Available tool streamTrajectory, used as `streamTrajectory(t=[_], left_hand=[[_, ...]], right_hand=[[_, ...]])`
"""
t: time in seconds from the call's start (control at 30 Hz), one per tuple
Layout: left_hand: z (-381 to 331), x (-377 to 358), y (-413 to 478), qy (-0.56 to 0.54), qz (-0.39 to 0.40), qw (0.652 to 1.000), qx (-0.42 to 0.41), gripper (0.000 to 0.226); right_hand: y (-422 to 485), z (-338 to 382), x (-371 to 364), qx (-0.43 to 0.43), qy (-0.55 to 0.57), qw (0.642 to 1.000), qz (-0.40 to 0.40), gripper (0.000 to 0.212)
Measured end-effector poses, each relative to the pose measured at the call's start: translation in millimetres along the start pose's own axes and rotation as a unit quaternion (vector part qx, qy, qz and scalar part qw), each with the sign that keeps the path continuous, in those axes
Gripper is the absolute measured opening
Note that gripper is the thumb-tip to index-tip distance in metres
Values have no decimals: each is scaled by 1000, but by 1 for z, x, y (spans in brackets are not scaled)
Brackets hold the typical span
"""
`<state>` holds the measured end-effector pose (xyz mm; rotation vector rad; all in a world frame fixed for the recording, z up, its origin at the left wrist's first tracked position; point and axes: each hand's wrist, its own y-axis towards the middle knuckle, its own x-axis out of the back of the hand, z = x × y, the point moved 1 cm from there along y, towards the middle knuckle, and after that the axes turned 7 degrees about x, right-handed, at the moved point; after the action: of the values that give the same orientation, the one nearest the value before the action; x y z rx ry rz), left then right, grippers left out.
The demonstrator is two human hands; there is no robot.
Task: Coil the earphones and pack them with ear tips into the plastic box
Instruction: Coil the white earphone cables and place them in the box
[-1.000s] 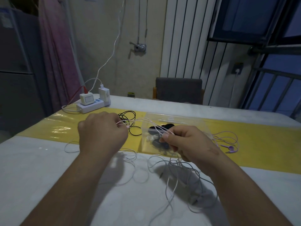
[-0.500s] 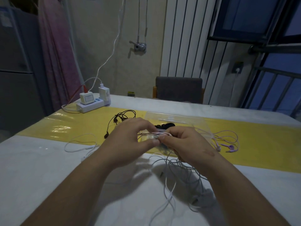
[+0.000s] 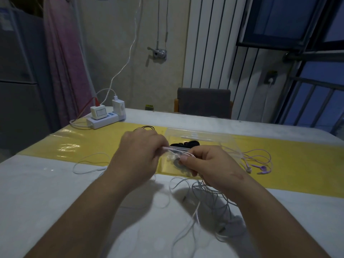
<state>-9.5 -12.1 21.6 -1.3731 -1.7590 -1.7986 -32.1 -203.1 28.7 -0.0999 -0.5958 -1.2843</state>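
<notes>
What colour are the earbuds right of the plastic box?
They are light purple earbuds, seen best in head view.

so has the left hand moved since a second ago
Yes. The left hand, pinching the earphone cable, moved right, away from the power strip, closing on the plastic box.

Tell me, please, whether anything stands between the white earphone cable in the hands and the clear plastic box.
Nothing visible does: the left hand and right hand hold the white cable in front of the clear plastic box, where black pieces already lie.
</notes>
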Motion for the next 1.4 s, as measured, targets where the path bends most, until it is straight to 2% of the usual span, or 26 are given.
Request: streamTrajectory(t=[0.07,0.17,0.23,0.3,0.37,0.43,0.47,0.53,0.6,0.67,0.73,0.87,0.97,1.1,1.23,1.4], left_hand=[[7,7,1,15,-68,994,84,14],[17,17,0,14,-135,966,220,23],[16,22,0,28,-121,956,266,28],[12,23,-1,70,-53,955,285,32],[6,23,-1,97,29,951,291,35],[1,21,-2,44,69,954,287,28],[-2,21,-3,-18,86,955,282,25],[-6,23,-5,-173,103,948,247,46],[-9,25,-6,-282,123,931,194,63],[-10,23,-7,-320,165,919,160,67],[-11,16,-6,-295,170,928,149,56],[-9,3,-3,-218,128,958,134,8],[-11,1,-3,-200,92,966,138,15],[-10,9,-3,-162,-55,968,182,13],[-2,14,-4,-117,-161,949,246,18],[-3,18,-5,-68,-226,936,263,12]], right_hand=[[0,-1,3,-7,-13,1000,0,21],[-2,2,8,-11,-8,1000,-7,20],[-3,3,11,-8,-7,1000,-18,19],[-2,4,10,-5,-4,1000,-25,19],[-2,4,9,-8,4,1000,-25,19],[0,2,7,-12,18,1000,-22,19],[1,1,6,-13,25,999,-22,18],[3,-2,4,-10,27,999,-27,19],[4,-4,2,-5,26,999,-30,19],[5,-5,0,-3,31,999,-34,20],[5,-6,-1,-3,40,999,-33,19],[5,-4,-3,4,39,999,-27,17],[4,-1,-3,11,35,999,-24,17],[1,1,1,12,29,999,-23,19],[3,-2,4,1,39,999,-30,18],[3,2,9,28,20,994,-105,20]])
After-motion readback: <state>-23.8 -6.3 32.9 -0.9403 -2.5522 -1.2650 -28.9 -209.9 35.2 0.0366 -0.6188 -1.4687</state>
